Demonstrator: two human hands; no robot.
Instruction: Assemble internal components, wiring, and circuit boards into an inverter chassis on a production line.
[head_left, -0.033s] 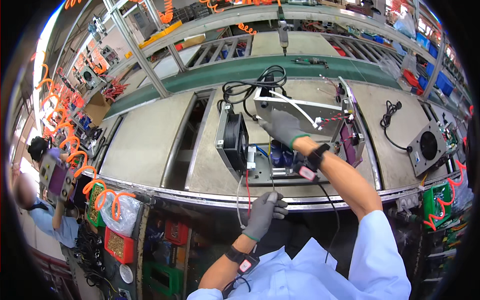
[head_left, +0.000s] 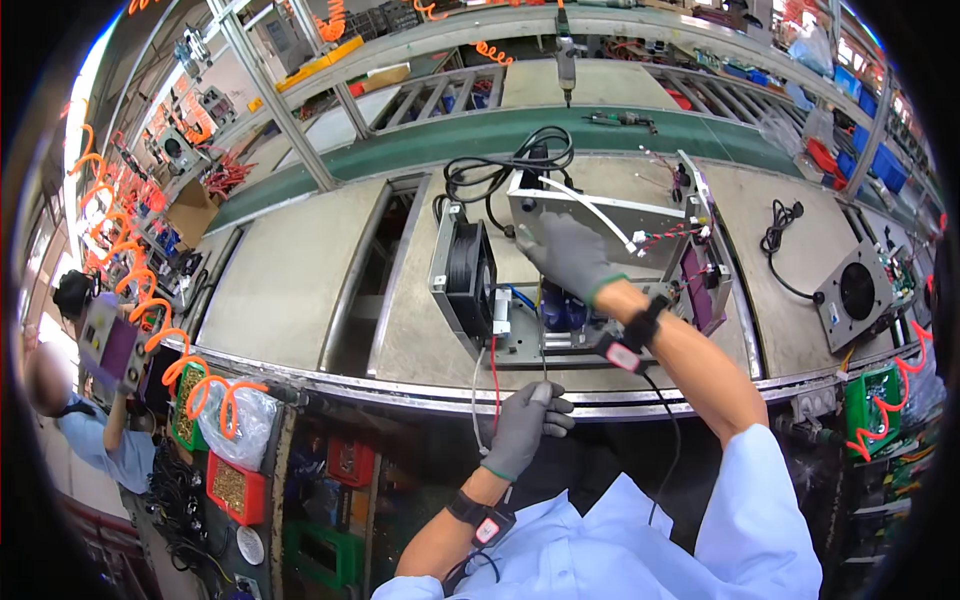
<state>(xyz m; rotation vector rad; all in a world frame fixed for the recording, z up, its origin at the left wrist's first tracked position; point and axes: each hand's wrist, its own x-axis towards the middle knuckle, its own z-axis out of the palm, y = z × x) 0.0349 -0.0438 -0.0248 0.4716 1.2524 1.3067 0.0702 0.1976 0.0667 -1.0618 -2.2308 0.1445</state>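
In front of me stands an open metal housing (head_left: pixel 520 352) with a black fan (head_left: pixel 470 280) in its left wall and a blue part (head_left: pixel 565 308) low inside. My left hand (head_left: pixel 523 430), in a grey glove, is closed on a thin wire (head_left: pixel 544 368) at the housing's near edge. A red wire (head_left: pixel 496 385) and a white-grey cable (head_left: pixel 477 405) hang beside it. My gloved right hand (head_left: pixel 575 258) reaches over the interior, before the grey back panel (head_left: pixel 600 225). Its fingers are drawn together; whatever they hold is hidden. A coiled black power cord (head_left: pixel 500 180) lies behind.
A second fan panel (head_left: pixel 857 295) with a cord rests at right. A screwdriver (head_left: pixel 567 75) hangs above the green belt (head_left: pixel 400 150); another tool (head_left: pixel 620 122) lies there. Red (head_left: pixel 238 490) and green (head_left: pixel 872 410) bins flank the bench. Another person (head_left: pixel 100 430) works at far left.
My right hand has shifted slightly toward the right and nearer to me. My left hand stays almost in place, still on the wire.
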